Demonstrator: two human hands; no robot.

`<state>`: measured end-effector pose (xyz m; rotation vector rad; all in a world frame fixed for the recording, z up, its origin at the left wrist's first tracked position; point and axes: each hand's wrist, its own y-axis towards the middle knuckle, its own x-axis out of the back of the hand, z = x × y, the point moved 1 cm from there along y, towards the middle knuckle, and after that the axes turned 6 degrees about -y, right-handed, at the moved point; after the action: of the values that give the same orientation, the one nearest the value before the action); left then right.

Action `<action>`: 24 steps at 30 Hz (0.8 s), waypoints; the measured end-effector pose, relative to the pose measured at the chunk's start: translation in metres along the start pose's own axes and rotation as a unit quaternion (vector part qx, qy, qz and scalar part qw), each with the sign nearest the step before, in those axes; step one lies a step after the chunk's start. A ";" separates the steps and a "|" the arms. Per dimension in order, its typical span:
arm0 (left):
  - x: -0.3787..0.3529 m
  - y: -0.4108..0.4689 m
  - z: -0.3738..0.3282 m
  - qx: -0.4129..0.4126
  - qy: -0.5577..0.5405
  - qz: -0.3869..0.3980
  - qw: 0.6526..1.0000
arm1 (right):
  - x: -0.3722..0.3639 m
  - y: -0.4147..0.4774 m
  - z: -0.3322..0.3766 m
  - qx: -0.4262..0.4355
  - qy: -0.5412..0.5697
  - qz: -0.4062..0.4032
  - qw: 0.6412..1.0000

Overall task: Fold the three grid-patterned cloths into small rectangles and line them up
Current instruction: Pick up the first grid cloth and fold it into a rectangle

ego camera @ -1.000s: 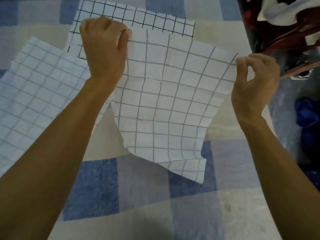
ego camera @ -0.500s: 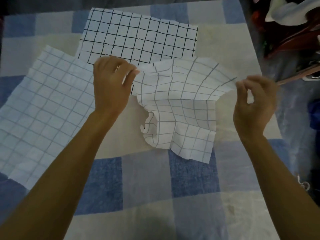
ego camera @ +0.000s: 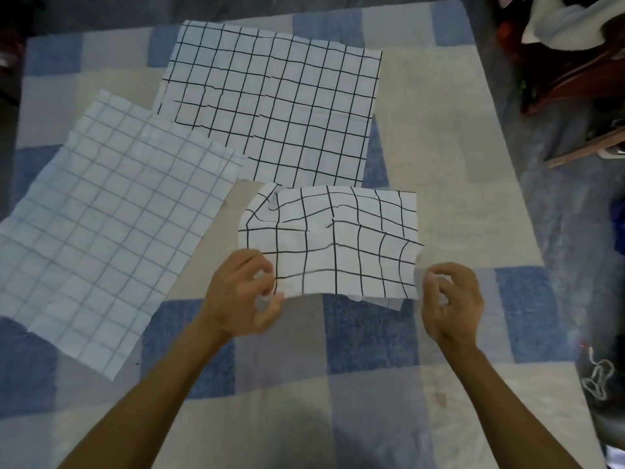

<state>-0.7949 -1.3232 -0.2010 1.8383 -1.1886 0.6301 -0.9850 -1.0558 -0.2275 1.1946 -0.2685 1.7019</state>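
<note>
A grey-lined grid cloth (ego camera: 338, 245) lies doubled over in the middle of the blanket, fold at the far side, loose edges toward me. My left hand (ego camera: 241, 294) pinches its near left corner. My right hand (ego camera: 451, 299) is curled beside the near right corner; whether it still grips the cloth I cannot tell. A black-lined grid cloth (ego camera: 270, 103) lies flat at the back. Spread flat at the left is a pale blue-lined grid cloth (ego camera: 105, 225), which overlaps the black-lined cloth's near left corner.
All three cloths rest on a blue, grey and cream checked blanket (ego camera: 439, 137). Dark red furniture and white fabric (ego camera: 575, 38) crowd the right back corner. A white string (ego camera: 597, 377) lies on the floor at the right.
Both hands brought the cloth's held corners down and toward me, folding the raised cloth in half onto the blanket. The other two cloths stayed put.
</note>
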 end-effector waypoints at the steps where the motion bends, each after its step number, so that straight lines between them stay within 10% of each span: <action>1: 0.004 0.002 0.000 0.013 -0.002 -0.025 1.000 | 0.001 0.005 0.000 -0.018 0.004 -0.019 1.000; 7: 0.025 0.056 0.020 0.198 0.056 -0.140 0.969 | -0.012 0.073 0.020 -0.075 -0.013 0.038 0.996; 13: 0.010 0.131 0.072 0.378 0.062 -0.002 0.924 | -0.064 0.140 0.051 0.001 -0.045 0.187 0.981; 18: -0.031 0.155 0.089 0.405 0.104 0.173 0.892 | -0.104 0.161 0.069 0.030 -0.097 0.283 0.954; 24: -0.051 0.145 0.101 0.391 0.124 0.197 0.890 | -0.121 0.145 0.072 0.042 -0.154 0.335 0.929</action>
<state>-0.9511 -1.4136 -0.2382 2.0496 -1.2334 1.7266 -1.0587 -1.2431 -0.2414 1.5460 -0.8867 2.1048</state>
